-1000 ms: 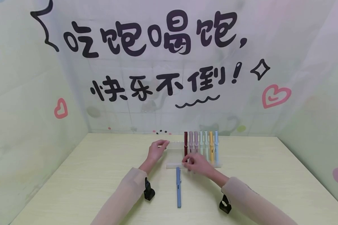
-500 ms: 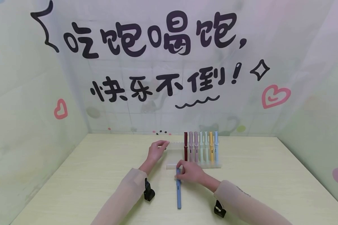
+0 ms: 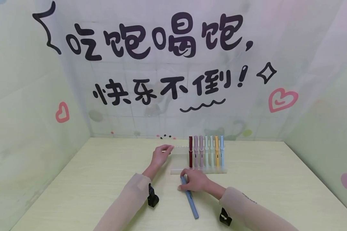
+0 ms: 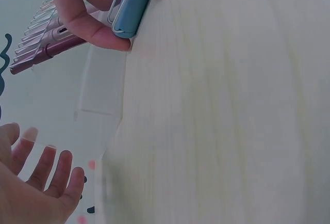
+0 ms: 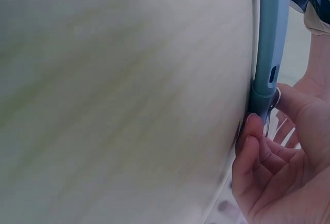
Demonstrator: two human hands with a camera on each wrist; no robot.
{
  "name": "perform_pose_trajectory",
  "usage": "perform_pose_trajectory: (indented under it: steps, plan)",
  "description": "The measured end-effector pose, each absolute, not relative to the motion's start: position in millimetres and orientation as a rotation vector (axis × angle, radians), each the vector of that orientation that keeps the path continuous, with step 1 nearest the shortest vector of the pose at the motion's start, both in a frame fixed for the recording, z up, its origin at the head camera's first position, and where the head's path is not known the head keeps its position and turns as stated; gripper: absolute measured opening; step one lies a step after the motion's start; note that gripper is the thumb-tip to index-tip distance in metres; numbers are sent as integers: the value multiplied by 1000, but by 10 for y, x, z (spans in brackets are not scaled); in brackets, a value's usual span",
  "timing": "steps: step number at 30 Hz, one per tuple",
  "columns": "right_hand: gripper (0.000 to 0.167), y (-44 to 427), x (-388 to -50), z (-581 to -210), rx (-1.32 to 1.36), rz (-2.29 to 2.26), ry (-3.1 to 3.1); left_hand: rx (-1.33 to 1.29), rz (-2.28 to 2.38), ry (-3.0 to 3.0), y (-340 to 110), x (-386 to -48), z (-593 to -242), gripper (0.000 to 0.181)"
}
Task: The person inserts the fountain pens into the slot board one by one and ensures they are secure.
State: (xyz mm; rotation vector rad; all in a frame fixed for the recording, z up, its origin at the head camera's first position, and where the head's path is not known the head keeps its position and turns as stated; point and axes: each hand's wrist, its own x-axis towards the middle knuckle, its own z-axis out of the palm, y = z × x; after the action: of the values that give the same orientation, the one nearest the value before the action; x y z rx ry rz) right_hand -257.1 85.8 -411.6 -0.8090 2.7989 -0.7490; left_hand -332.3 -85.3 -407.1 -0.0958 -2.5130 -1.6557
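My right hand pinches the capped end of a blue fountain pen between thumb and fingers. The pen slants, its far end pointing toward the front and slightly right. In the right wrist view the pen's metal clip lies beside the fingers. My left hand holds the upper left corner of a clear pen stand with thumb and forefinger. Several capped pens stand in a row in its right part: dark red, mauve, pale green, yellow and light blue.
The light wooden table spreads around the stand. A printed cloth wall rises close behind it, with side walls left and right. Each wrist carries a black camera mount, such as the left mount.
My right hand has come from the stand's front edge to the blue pen and taken its capped end. The pen's near end has swung right. The left hand stays put.
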Motion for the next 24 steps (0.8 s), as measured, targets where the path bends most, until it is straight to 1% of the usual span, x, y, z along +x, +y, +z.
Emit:
perform_pose_trajectory:
  steps: [10,17,24]
  plan:
    - [22,867,-2579,-4138,-901,-799,2806,-106,-1664,-2501,-855,-3318,-4072,29]
    - [19,896,-2585,-4131,-875,-923,2775,-93,-1677,-2505,-854,-3325,-4077,29]
    - [23,955,-2621,-4122,-769,-1086,2713,-92,-1667,-2509,-855,-3321,-4073,30]
